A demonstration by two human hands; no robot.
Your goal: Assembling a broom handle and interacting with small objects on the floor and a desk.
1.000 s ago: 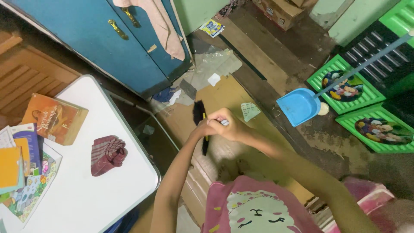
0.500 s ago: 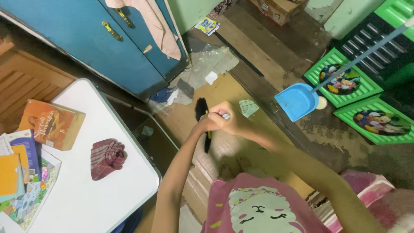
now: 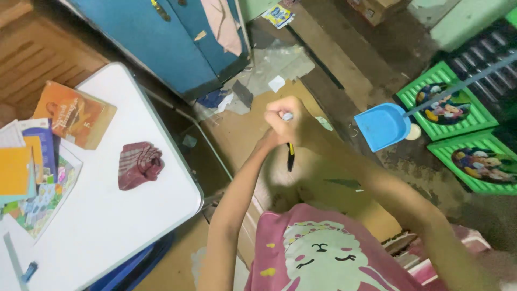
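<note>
Books [image 3: 64, 116]: stacked at the left edge of the white table [image 3: 107, 226]; orange one on top, far side.
Cloth [image 3: 139, 164]: maroon, striped, bunched on the table right of the books, near the right edge.
Cupboard [image 3: 167, 48]: blue, far, with a pink garment hung on its door.
Left hand [image 3: 267, 144]: clenched round the handle end of the brush, mostly hidden behind the right hand.
Right hand [image 3: 288, 123]: fist closed on the same handle; a pale tip shows at the top of the grip.
Brush [image 3: 291, 157]: black with a yellow band, held in the air over the cardboard floor [image 3: 242, 134], pointing down, in front of the chest.
Dustpan [image 3: 383, 126]: blue, on the floor to the right, well apart from the brush.
Risk: with both fists crowded on one short handle, a slip could drop the brush among the floor litter.
</note>
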